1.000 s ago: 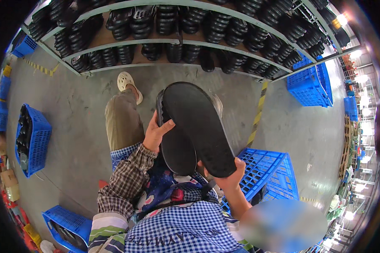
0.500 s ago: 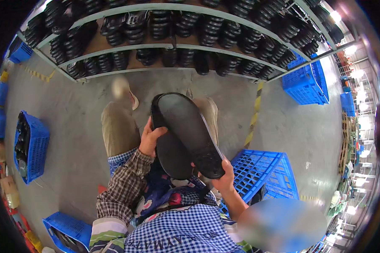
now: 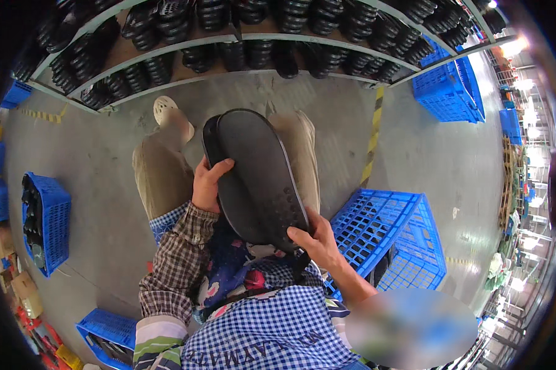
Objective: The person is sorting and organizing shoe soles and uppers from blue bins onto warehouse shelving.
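Observation:
Two black shoe soles lie against each other over my lap, pointing away from me. The upper sole (image 3: 256, 163) overlaps the lower sole (image 3: 211, 137), which shows along the left. My left hand (image 3: 209, 185) is closed on their left edges, thumb on top and fingers underneath. At the near right end, my right hand (image 3: 317, 240) grips the heel part, its thumb lying over small round dimples in the surface. Most of the lower sole is hidden.
Ahead, a metal rack (image 3: 185, 42) carries rows of stacked black soles. A tilted blue crate (image 3: 407, 213) stands close by my right arm. Other blue crates hold dark pieces at the left (image 3: 57, 222) and lower left (image 3: 114, 320). Yellow-black tape (image 3: 374, 135) marks the floor.
Both soles have shifted slightly away and left, now more closely lined up. My right thumb has come over the top of the heel end.

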Action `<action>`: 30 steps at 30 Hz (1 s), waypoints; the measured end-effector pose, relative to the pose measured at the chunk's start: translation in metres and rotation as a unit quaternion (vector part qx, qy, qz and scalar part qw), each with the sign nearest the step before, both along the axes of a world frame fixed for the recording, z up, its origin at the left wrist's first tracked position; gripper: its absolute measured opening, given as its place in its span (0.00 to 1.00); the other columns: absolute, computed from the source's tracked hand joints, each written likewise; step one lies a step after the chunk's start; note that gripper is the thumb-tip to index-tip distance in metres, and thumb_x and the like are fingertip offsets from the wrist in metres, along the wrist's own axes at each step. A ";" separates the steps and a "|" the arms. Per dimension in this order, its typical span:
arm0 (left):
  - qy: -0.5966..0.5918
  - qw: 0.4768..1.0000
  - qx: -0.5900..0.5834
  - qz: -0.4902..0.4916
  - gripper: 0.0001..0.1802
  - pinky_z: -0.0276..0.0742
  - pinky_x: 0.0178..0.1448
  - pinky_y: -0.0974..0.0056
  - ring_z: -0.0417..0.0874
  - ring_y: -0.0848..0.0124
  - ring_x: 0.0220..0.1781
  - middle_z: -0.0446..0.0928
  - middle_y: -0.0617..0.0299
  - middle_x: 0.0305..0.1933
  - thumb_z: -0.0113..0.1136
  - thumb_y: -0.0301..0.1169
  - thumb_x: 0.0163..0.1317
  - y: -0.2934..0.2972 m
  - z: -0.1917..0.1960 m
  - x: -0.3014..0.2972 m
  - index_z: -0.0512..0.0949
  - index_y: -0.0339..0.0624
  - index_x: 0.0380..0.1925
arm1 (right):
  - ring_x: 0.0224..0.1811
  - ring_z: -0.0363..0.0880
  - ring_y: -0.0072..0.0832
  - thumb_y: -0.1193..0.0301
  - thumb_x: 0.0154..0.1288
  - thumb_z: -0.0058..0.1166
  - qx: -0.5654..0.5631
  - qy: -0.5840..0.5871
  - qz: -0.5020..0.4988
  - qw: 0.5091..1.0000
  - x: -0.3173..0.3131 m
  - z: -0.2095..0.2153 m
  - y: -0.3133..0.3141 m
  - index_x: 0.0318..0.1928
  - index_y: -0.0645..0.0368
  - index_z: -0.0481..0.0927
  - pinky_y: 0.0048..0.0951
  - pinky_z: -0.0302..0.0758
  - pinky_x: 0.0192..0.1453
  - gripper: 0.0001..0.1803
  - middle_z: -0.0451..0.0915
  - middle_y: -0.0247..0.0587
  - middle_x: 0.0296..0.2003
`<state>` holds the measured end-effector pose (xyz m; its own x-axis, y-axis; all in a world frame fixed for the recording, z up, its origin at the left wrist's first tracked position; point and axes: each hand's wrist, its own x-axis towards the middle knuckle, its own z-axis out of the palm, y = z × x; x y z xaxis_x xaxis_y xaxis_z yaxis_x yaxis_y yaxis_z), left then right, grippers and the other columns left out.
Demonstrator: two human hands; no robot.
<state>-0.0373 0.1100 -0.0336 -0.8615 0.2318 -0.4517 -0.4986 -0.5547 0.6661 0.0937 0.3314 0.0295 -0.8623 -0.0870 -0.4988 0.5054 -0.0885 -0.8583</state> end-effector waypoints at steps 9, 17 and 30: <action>-0.032 0.998 0.030 0.039 0.23 0.82 0.49 0.57 0.82 0.62 0.45 0.78 0.52 0.48 0.60 0.25 0.58 -0.005 0.000 -0.004 0.69 0.31 0.54 | 0.29 0.75 0.18 0.65 0.65 0.59 0.066 -0.008 0.035 0.997 0.002 0.000 0.002 0.60 0.69 0.68 0.21 0.71 0.32 0.28 0.79 0.34 0.31; -0.006 0.982 0.017 0.189 0.20 0.76 0.53 0.66 0.80 0.70 0.48 0.78 0.60 0.49 0.62 0.35 0.64 -0.029 -0.010 -0.012 0.74 0.35 0.52 | 0.25 0.77 0.20 0.69 0.66 0.54 -0.012 -0.054 -0.012 0.998 -0.049 0.021 -0.030 0.55 0.68 0.71 0.22 0.72 0.26 0.20 0.79 0.36 0.31; 0.031 0.963 -0.001 0.267 0.20 0.71 0.51 0.71 0.76 0.79 0.46 0.79 0.67 0.47 0.62 0.36 0.66 -0.043 -0.007 -0.013 0.75 0.37 0.54 | 0.22 0.79 0.33 0.67 0.63 0.55 -0.086 0.190 -0.004 0.978 -0.355 0.030 -0.119 0.40 0.68 0.73 0.31 0.72 0.24 0.14 0.81 0.54 0.28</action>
<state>-0.0498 0.0671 -0.0403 -0.8830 -0.2529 -0.3954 -0.1011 -0.7201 0.6865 -0.2616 0.2121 0.0596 -0.9834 -0.1347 -0.1212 0.1522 -0.2505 -0.9561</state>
